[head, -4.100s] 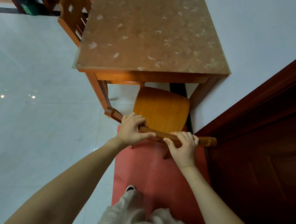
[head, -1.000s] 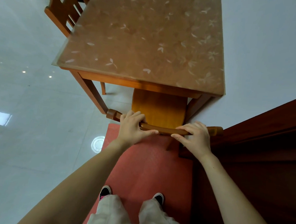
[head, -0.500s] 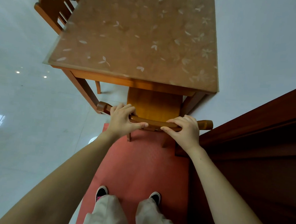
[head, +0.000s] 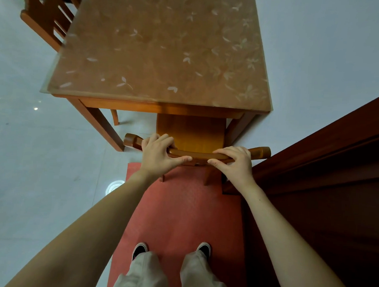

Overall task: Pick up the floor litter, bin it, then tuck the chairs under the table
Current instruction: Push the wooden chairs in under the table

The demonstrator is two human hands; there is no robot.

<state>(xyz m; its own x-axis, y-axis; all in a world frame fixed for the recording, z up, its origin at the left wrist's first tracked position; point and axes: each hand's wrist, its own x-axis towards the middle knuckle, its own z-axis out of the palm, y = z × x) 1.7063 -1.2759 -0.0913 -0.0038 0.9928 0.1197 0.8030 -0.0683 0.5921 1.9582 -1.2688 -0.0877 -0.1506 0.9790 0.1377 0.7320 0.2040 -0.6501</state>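
Observation:
A wooden chair (head: 190,132) stands at the near end of the wooden table (head: 167,54), its seat partly under the tabletop. My left hand (head: 159,154) grips the left part of the chair's curved top rail. My right hand (head: 233,162) grips the right part of the same rail. A second wooden chair (head: 46,10) stands at the table's far left side, its back beside the table edge. No litter shows on the floor.
A red mat (head: 180,208) lies under my feet and the chair's rear legs. A dark wooden door and frame (head: 325,172) run close along the right. White glossy floor (head: 40,168) spreads to the left. A white wall (head: 332,41) stands right of the table.
The chair has slid forward, more of its seat now under the tabletop. Both hands keep their grip on the rail, and I have stepped closer to the table.

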